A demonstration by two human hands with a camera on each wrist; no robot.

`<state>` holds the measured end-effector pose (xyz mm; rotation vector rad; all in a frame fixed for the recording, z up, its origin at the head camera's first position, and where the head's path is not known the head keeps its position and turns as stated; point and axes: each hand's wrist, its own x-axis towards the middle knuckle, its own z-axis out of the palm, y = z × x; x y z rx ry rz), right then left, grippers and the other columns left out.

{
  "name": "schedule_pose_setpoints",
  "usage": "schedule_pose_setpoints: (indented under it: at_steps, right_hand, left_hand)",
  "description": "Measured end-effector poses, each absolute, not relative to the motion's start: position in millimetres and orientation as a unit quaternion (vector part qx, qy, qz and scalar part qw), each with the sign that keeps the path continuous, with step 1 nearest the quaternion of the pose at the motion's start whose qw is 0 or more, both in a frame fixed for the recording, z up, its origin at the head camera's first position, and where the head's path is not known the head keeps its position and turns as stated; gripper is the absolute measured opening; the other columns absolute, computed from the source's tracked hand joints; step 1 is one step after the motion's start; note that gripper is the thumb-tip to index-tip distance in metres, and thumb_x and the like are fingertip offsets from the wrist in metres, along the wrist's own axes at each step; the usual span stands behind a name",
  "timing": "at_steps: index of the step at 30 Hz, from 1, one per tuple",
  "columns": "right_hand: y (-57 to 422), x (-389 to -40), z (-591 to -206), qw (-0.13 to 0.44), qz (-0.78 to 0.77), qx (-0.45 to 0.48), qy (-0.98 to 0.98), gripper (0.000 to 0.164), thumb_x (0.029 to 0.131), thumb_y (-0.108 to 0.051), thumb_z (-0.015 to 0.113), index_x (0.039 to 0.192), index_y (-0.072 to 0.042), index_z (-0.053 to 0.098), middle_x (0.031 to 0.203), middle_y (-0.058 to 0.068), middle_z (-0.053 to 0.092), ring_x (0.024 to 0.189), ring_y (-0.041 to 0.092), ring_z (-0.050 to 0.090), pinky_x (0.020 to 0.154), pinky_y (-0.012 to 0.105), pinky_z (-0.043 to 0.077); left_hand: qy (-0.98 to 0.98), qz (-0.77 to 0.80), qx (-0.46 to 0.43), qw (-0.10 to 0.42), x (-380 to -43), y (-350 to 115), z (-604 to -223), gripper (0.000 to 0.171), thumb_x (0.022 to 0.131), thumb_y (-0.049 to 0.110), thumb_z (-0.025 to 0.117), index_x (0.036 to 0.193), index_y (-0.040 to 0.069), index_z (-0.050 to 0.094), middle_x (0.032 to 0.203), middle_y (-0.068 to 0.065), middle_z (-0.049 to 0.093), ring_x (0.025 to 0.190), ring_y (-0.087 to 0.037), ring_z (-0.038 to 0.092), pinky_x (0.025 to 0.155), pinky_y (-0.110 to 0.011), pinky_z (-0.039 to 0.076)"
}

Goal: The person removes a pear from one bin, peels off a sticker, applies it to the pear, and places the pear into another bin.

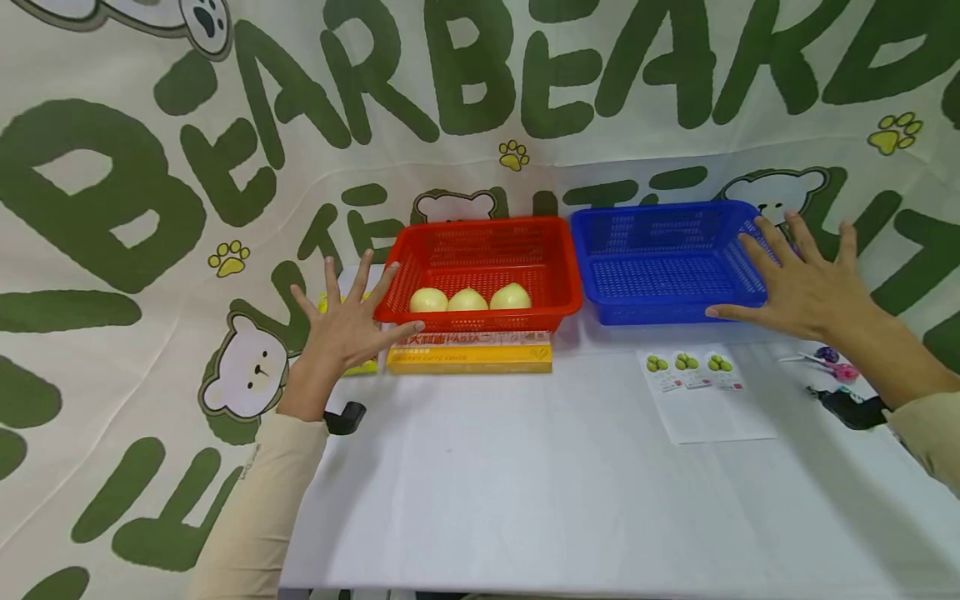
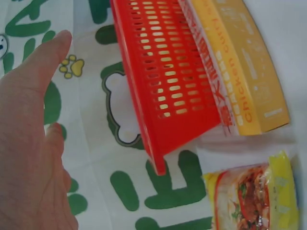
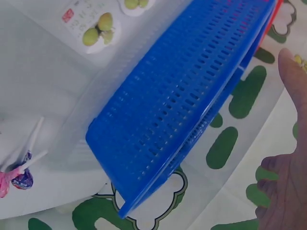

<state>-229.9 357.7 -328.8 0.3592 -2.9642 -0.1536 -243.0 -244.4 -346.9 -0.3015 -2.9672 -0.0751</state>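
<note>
Fingers spread wide, my left hand (image 1: 345, 329) is held up at the left end of a red plastic basket (image 1: 567, 275), holding nothing. Three round, pale yellow-green fruits (image 1: 467, 300) sit in that basket along its front side. My right hand (image 1: 813, 283) is also spread and holds nothing; in the head view it overlaps the right end of a blue plastic basket (image 1: 667, 313). The left wrist view shows the left thumb (image 2: 53, 52) apart from the red basket's rim. In the right wrist view, the right hand (image 3: 283, 191) is apart from the blue basket (image 3: 148, 115).
In front of the red basket lie a yellow chicken curry box (image 1: 468, 360) and a pasta box (image 1: 480, 338). A yellow food packet (image 2: 283, 191) lies by their left end. A white sheet with fruit stickers (image 1: 716, 421) and wrapped lollipops (image 1: 843, 372) are at the right. Printed cloth hangs behind.
</note>
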Motion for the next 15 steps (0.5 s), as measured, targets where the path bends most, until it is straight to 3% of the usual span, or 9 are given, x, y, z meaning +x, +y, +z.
schedule_pose_setpoints:
  at_steps: [7, 12, 15]
  right_hand:
    - [354, -231, -332, 0.082, -0.039, 0.122, -0.988, 0.116, 0.082, -0.077, 0.053, 0.16, -0.006, 0.005, 0.164, 0.02, -0.011, 0.146, 0.037, -0.025, 0.101, 0.067, -0.027]
    - [322, -235, -329, 0.104, 0.014, 0.148, -0.983, 0.111, 0.083, -0.073, 0.059, 0.157, -0.001, 0.02, 0.163, 0.024, 0.013, 0.151, 0.041, -0.006, 0.109, 0.073, -0.011]
    - [291, -242, -325, 0.11, 0.045, 0.174, -0.978, 0.106, 0.083, -0.07, 0.062, 0.156, -0.002, 0.028, 0.159, 0.024, 0.024, 0.149, 0.042, 0.008, 0.111, 0.073, -0.001]
  left_hand:
    - [-0.992, -0.025, -0.101, 0.065, -249, -241, -347, 0.095, 0.084, 0.085, 0.032, 0.161, 0.036, 0.003, 0.166, 0.001, -0.017, 0.145, -0.041, -0.029, 0.094, -0.078, -0.024]
    - [-0.988, -0.095, -0.09, 0.086, -261, -246, -355, 0.091, 0.089, 0.077, 0.04, 0.162, 0.031, 0.01, 0.168, -0.005, 0.008, 0.15, -0.041, 0.0, 0.107, -0.077, 0.001]
    - [-0.978, -0.167, -0.068, 0.103, -267, -253, -366, 0.089, 0.091, 0.069, 0.047, 0.162, 0.024, 0.017, 0.164, -0.012, 0.023, 0.146, -0.04, 0.016, 0.108, -0.072, 0.014]
